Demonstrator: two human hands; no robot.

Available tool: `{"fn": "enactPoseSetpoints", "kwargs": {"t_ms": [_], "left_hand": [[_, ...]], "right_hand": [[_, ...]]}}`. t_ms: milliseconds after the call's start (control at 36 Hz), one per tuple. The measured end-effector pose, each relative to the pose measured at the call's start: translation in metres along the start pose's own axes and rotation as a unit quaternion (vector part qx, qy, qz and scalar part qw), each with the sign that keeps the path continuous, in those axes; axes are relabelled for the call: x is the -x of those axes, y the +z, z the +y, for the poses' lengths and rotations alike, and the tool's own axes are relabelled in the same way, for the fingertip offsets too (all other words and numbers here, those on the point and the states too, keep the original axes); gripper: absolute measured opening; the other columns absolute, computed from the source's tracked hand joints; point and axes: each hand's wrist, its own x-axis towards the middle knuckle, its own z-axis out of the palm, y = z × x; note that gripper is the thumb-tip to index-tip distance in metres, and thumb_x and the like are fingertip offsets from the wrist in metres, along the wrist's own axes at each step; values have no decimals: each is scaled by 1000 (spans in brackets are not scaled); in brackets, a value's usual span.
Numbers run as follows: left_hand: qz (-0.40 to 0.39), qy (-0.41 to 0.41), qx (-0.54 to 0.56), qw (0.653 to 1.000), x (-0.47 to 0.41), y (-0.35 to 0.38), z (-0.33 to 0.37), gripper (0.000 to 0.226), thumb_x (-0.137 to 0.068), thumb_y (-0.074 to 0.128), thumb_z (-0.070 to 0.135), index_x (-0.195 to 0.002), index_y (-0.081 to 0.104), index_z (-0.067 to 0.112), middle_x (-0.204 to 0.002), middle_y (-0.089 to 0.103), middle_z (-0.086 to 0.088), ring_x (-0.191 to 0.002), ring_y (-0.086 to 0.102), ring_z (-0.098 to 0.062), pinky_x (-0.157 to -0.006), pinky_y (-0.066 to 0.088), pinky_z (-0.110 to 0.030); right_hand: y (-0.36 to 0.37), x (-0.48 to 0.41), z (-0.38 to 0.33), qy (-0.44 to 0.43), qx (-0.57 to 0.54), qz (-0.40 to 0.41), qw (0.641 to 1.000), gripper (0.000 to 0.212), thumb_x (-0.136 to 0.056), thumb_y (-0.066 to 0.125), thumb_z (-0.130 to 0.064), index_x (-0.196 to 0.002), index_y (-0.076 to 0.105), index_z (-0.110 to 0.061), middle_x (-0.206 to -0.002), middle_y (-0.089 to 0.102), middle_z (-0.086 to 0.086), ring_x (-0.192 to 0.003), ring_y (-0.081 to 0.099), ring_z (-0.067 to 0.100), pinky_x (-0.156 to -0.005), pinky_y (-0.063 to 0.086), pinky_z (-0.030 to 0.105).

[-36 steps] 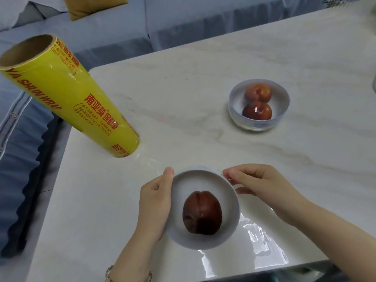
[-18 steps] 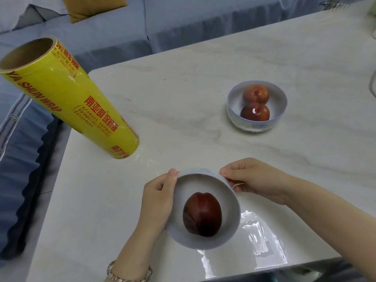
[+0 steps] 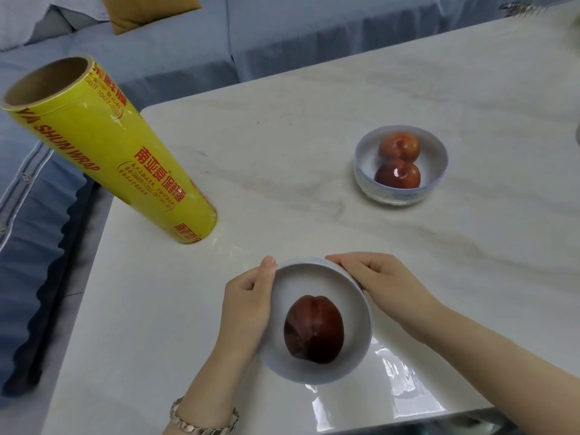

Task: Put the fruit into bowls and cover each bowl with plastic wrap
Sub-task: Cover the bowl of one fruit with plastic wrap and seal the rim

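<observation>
Blue sofa (image 3: 163,54) far left. Yellow wrap roll (image 3: 110,152) upright on marble table (image 3: 282,146). Left hand (image 3: 248,306) cups left wall of near bowl (image 3: 314,273), thumb on rim. Dark fruit (image 3: 314,329) inside, between hands. Right hand (image 3: 383,281) grips far-right rim. Loose film (image 3: 398,372) just right of bowl. Far bowl (image 3: 392,196), two red fruits (image 3: 397,174), well apart.

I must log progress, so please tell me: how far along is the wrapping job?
Done: the far bowl holds two fruits and looks already wrapped. In hand: the left hand and right hand grip the near bowl, one fruit inside, loose film beside it. Left: sealing this bowl.
</observation>
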Motion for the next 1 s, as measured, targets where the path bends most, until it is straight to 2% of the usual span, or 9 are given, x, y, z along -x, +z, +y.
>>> {"fn": "enactPoseSetpoints", "kwargs": {"t_ms": [56,111,222,278,389,583,778,861,1000], "left_hand": [[7,-15,7,1000,0,0,0,47,-94,45,35,-54,30,13,-47,27,4,-45,28,-9,-40,25,-13],[4,-12,6,1000,0,1,1,48,-93,45,36,-53,29,14,-47,27,4,-45,27,-10,-40,24,-14],[-5,-16,8,1000,1,2,7,53,-92,48,38,-47,26,19,-47,26,4,-44,27,-11,-40,23,-16],[-11,-28,6,1000,2,2,10,60,-91,49,39,-40,22,21,-42,22,9,-41,23,-10,-39,21,-16],[-24,-53,-6,998,-1,7,18,65,-89,52,45,-39,18,21,-44,18,8,-44,21,-13,-43,19,-22],[-83,-103,7,991,-23,16,40,58,-83,56,50,-47,21,22,-47,23,3,-46,26,-16,-45,23,-24],[-93,-47,0,995,-51,8,61,35,-95,36,44,-78,46,15,-84,52,-8,-80,49,-21,-80,41,-36],[-38,-54,31,997,-57,-2,56,32,-96,37,38,-75,55,22,-98,66,-5,-96,61,-23,-97,45,-42],[-2,-61,31,998,-46,-18,34,20,-93,49,28,-77,61,24,-89,67,3,-96,64,-21,-94,48,-43]], "right_hand": [[1,8,7,-7,-1,-26,1000,32,-95,44,-31,-107,68,-14,-106,69,2,-98,63,3,-87,42,13],[1,14,13,-5,-8,-36,999,33,-96,38,-36,-119,62,-30,-120,63,-17,-114,52,-4,-103,36,19],[-8,19,13,2,28,-66,997,50,-81,31,-58,-128,44,-45,-126,42,-38,-122,37,-14,-101,26,7],[-16,21,11,-3,27,-80,996,48,-79,37,-54,-123,53,-42,-122,56,-31,-115,49,-11,-98,39,13],[-25,27,7,35,-30,-103,994,29,-94,41,-30,-111,64,-39,-97,73,-11,-89,69,7,-68,54,19],[-27,19,4,19,-33,-19,999,30,-96,39,-24,-99,69,-24,-75,69,-1,-67,66,11,-58,53,22],[-24,-1,-5,40,-44,66,996,37,-97,40,-25,-92,56,9,-73,53,13,-58,56,20,-48,52,23],[-20,-16,-15,52,-71,109,990,36,-96,42,-29,-79,59,-3,-61,55,7,-45,59,16,-46,55,26],[-13,-52,-25,33,-60,139,988,34,-99,34,-27,-91,60,-8,-79,63,14,-55,64,21,-48,57,26]]}}
